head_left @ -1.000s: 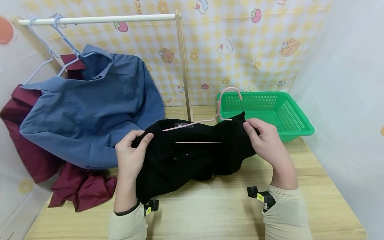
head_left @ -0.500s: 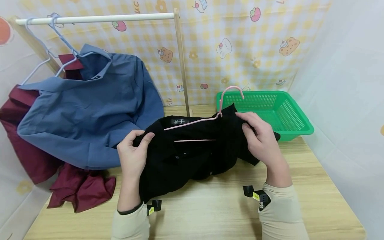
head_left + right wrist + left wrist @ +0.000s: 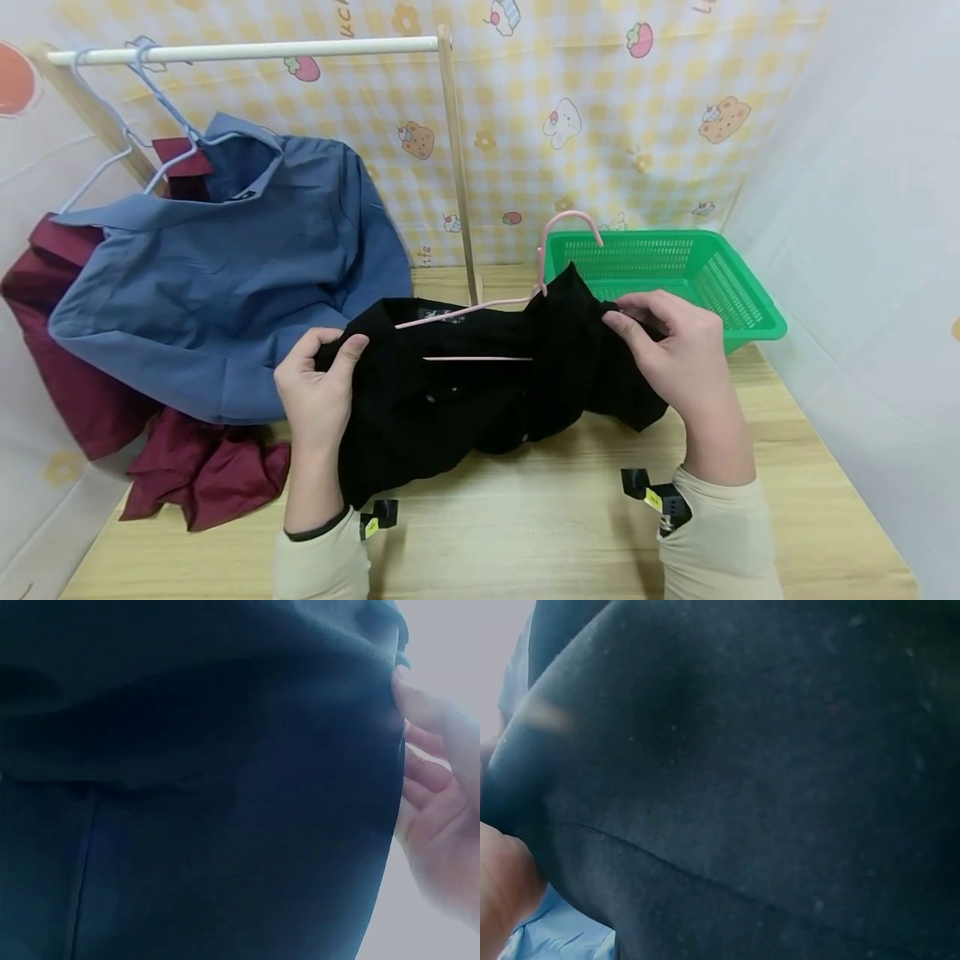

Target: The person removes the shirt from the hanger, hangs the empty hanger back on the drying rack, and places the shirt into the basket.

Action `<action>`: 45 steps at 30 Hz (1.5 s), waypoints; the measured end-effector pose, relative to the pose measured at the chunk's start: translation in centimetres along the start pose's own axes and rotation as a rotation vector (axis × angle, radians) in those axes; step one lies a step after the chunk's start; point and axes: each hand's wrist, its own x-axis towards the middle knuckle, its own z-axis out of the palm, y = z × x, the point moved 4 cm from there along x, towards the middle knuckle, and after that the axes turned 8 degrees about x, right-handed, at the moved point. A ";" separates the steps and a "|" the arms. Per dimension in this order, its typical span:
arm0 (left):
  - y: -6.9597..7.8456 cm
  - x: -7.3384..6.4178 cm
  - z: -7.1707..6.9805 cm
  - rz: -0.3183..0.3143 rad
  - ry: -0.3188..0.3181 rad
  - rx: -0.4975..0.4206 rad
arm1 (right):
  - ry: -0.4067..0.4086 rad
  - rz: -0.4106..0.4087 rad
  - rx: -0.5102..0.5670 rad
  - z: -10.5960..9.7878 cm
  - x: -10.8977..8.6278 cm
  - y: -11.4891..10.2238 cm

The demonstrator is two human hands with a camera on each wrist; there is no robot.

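Left hand (image 3: 318,396) and right hand (image 3: 686,350) hold one black fabric shirt (image 3: 450,425) on one slim pink hanger (image 3: 480,307).
Arms forward, both pinch opposite sides; cloth apparently hides one hanger end.

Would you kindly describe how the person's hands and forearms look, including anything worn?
The left hand and right hand are ungloved. The sleeves are plain beige and stop short of the hands. At each sleeve's end sits a small black device with a yellow label; the left also shows a black band.
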 end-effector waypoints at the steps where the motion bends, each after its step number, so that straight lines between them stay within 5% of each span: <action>1: 0.0 0.0 -0.1 0.002 0.002 -0.007 | -0.002 0.012 -0.022 -0.1 -0.1 0.0; 5: -0.1 0.1 -0.3 0.009 0.023 -0.036 | -0.011 0.124 -0.080 -0.4 -0.2 0.2; 11: -0.2 0.2 -0.7 -0.004 0.053 -0.054 | -0.074 0.434 -0.132 -0.6 -0.6 1.4; 14: -0.4 0.2 -0.7 -0.013 0.052 -0.052 | -0.108 0.484 -0.137 -0.5 -0.8 1.7; 18: -0.5 0.1 -0.7 -0.027 0.046 -0.041 | -0.084 0.435 -0.097 -0.2 -1.0 1.7; 26: -0.5 -0.2 -0.6 -0.061 0.029 -0.041 | 0.104 0.183 0.033 0.2 -0.9 0.8; 34: -0.4 -0.5 0.2 -0.074 -0.015 -0.051 | 0.034 0.117 0.125 0.8 -0.8 0.0; 45: -0.6 -1.1 1.4 -0.070 -0.099 -0.033 | 0.040 0.052 0.147 1.4 -0.9 -0.5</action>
